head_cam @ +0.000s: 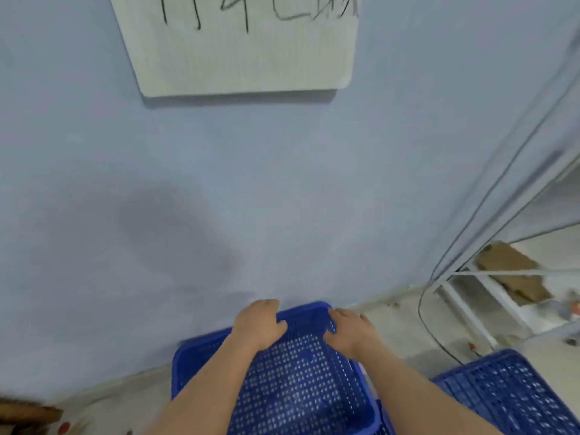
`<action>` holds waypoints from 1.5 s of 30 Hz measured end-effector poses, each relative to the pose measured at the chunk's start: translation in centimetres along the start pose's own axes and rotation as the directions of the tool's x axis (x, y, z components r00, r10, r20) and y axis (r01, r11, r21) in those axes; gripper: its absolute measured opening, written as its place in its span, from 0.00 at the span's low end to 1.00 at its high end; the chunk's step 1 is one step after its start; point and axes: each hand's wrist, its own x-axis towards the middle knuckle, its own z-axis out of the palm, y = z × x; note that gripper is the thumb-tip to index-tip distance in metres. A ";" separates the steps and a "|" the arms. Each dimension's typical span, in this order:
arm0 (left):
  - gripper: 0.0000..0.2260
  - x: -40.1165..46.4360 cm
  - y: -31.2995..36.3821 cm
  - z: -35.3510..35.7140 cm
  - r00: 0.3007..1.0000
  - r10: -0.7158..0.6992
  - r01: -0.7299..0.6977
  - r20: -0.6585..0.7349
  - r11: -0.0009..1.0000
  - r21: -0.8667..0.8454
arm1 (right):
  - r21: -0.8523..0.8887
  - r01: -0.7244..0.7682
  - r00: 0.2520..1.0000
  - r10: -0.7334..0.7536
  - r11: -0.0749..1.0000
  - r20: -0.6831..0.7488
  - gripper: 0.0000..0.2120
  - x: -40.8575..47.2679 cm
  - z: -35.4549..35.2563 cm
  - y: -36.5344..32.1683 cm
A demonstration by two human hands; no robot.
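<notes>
A blue perforated plastic crate point(295, 387) sits low in the middle of the view, against a pale blue wall. My left hand point(260, 321) grips the crate's far rim at its left corner, fingers curled over the edge. My right hand point(346, 326) grips the same far rim at the right corner, thumb inside the crate. Both forearms reach across the crate's open top. The inside of the crate looks bare.
A second blue crate point(508, 394) lies at the lower right. A white metal rack point(470, 296) with cardboard point(514, 274) stands to the right, with cables point(439, 337) hanging by it. A white handwritten sheet point(238, 51) hangs on the wall point(157, 183) above.
</notes>
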 end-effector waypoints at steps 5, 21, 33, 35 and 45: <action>0.26 -4.8 6.7 -5.3 0.972 0.222 -0.232 0.071 0.951 0.204 | 0.031 -0.147 0.984 0.150 0.989 -0.101 0.30 -9.7 -6.2 2.6; 0.25 -20.9 38.2 -7.0 0.708 0.689 -0.702 0.154 0.660 0.268 | 0.343 -0.576 0.694 0.666 0.742 -0.275 0.32 -42.2 -9.1 19.4; 0.27 -41.0 54.4 5.1 0.490 0.840 -0.831 0.232 0.370 0.415 | 0.452 -0.699 0.451 0.832 0.555 -0.323 0.32 -67.2 -2.4 27.3; 0.27 -43.5 56.2 6.9 0.452 0.860 -0.838 0.238 0.318 0.443 | 0.447 -0.715 0.440 0.843 0.538 -0.309 0.32 -70.2 -0.9 28.1; 0.33 -48.9 62.9 14.4 0.334 0.880 -0.879 0.337 0.161 0.449 | 0.493 -0.783 0.331 0.925 0.380 -0.187 0.32 -77.9 5.6 31.8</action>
